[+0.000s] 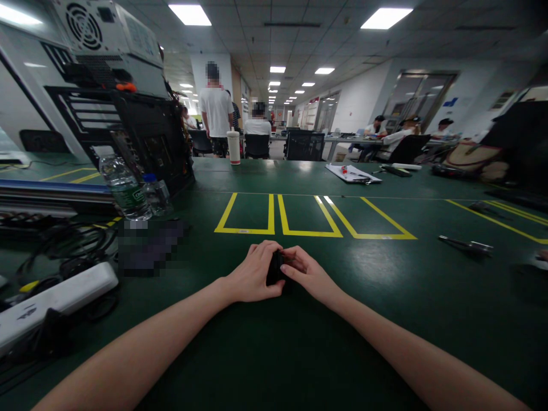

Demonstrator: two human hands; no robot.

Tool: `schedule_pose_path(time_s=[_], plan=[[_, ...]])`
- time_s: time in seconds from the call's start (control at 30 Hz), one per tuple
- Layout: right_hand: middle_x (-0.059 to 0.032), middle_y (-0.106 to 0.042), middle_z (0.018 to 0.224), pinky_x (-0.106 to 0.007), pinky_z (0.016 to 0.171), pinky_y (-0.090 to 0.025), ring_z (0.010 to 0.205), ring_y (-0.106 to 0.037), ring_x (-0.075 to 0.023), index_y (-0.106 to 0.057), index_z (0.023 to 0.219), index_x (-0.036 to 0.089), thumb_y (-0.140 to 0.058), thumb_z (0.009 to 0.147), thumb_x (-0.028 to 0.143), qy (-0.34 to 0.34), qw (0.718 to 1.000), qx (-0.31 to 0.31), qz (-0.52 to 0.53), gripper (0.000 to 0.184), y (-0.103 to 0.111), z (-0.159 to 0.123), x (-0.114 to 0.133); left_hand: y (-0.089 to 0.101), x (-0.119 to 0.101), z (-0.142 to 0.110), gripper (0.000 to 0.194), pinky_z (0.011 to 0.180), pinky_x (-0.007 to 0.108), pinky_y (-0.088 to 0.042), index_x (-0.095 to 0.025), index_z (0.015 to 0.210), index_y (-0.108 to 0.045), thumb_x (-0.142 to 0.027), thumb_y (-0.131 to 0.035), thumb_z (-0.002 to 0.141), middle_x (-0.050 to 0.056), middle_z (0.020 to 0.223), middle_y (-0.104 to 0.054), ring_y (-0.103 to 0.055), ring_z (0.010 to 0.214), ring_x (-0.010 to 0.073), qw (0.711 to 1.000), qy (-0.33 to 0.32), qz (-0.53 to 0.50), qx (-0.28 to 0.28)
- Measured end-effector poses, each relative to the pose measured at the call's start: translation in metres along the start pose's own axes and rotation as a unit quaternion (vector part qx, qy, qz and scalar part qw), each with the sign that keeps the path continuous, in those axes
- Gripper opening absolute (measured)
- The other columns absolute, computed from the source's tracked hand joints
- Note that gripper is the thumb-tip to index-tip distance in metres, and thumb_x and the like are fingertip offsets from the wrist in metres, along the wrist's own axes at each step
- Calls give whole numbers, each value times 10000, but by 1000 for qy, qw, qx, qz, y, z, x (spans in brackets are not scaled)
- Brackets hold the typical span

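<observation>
Both of my hands meet over the green table [274,354], around a small black object [275,268] whose kind I cannot make out. My left hand [257,271] wraps its left side, thumb in front and fingers over the top. On the other side my right hand [310,274] has its thumb and fingertips pressed against it. Much of the object is hidden by the fingers. Just beyond the hands, yellow tape outlines [310,234] mark the tabletop.
At left stand an opened computer case [149,137], a water bottle [122,182], a smaller bottle [157,197] and a white power strip [60,305] among cables. A clipboard [353,174] and a metal tool [466,245] lie right. Beyond is a white cup [233,147]; people are in the background.
</observation>
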State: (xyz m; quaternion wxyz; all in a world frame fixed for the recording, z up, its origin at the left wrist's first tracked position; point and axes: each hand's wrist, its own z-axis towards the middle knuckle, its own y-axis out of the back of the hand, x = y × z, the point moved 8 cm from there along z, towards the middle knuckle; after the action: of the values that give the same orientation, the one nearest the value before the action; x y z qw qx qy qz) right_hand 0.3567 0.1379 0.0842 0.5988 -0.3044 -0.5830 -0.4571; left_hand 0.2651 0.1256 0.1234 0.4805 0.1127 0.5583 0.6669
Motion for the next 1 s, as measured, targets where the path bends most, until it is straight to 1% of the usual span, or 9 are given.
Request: schedule_pose_path(time_s=[0.07, 0.17, 0.33, 0.43, 0.53, 0.63, 0.8, 0.87, 1.0], plan=[[-5, -535, 979, -374, 875, -426, 947, -538, -159, -482, 960, 230, -567, 757, 208, 15, 1000, 9, 18, 221, -2, 0, 2, 0, -1, 0, 536, 885, 380, -351, -167, 1154, -309, -301, -567, 703, 100, 1117, -410, -428, 999, 221, 1000, -3, 0, 6], [1, -536, 970, -361, 882, -423, 947, -541, -154, -471, 942, 232, -598, 730, 186, 30, 999, 15, 37, 251, -4, 0, 3, 1, -1, 0, 540, 889, 385, -343, -167, 1150, -310, -287, -570, 693, 97, 1100, -418, -427, 999, 223, 1000, -6, 6, -2], [1, -530, 959, -363, 856, -435, 930, -543, -155, -480, 928, 233, -547, 774, 246, 18, 999, 6, 34, 169, -4, -1, 4, 2, -3, 0, 539, 889, 385, -346, -174, 1157, -307, -300, -570, 704, 98, 1120, -411, -430, 1001, 222, 1000, -1, 2, 9], [-3, -526, 977, -364, 870, -425, 956, -529, -156, -473, 955, 239, -528, 788, 242, 17, 1000, -3, 17, 176, -3, -1, 4, 3, -4, 0, 525, 890, 384, -346, -176, 1157, -312, -302, -563, 714, 95, 1118, -417, -431, 1006, 223, 1000, 1, 0, 14], [-10, -520, 1011, -371, 885, -412, 986, -513, -160, -444, 1023, 253, -522, 792, 235, 15, 1000, -18, -7, 244, -2, -2, 5, 5, -5, 1, 536, 883, 389, -349, -179, 1163, -308, -298, -566, 709, 92, 1115, -422, -432, 1006, 228, 1000, 2, 2, 7], [-15, -519, 1016, -376, 876, -420, 983, -516, -164, -425, 1061, 256, -509, 798, 233, 9, 1000, -16, -21, 277, -3, -3, 6, 6, -6, 1, 537, 879, 394, -349, -188, 1173, -299, -293, -560, 715, 91, 1122, -421, -437, 1003, 230, 1000, 0, -1, 11], [-2, -535, 976, -370, 882, -427, 954, -541, -161, -474, 951, 232, -549, 766, 209, 17, 1000, -1, -4, 201, -5, -4, 10, 4, -4, 0, 526, 877, 391, -348, -192, 1163, -303, -287, -560, 714, 90, 1117, -421, -442, 992, 225, 1000, 0, -1, 13], [1, -538, 975, -371, 883, -429, 951, -547, -162, -473, 939, 233, -570, 751, 208, 18, 1000, -2, 11, 213, -4, -4, 10, 2, -2, 0, 543, 878, 396, -345, -194, 1161, -298, -291, -570, 701, 90, 1119, -418, -437, 999, 231, 1000, 0, 3, 5], [-3, -534, 981, -367, 845, -454, 953, -551, -170, -474, 924, 230, -541, 776, 236, 15, 1000, -2, 26, 163, -4, -3, 7, -1, 1, 0, 548, 877, 402, -347, -190, 1154, -301, -300, -576, 693, 93, 1125, -412, -433, 1004, 236, 1000, 0, 9, -4]])
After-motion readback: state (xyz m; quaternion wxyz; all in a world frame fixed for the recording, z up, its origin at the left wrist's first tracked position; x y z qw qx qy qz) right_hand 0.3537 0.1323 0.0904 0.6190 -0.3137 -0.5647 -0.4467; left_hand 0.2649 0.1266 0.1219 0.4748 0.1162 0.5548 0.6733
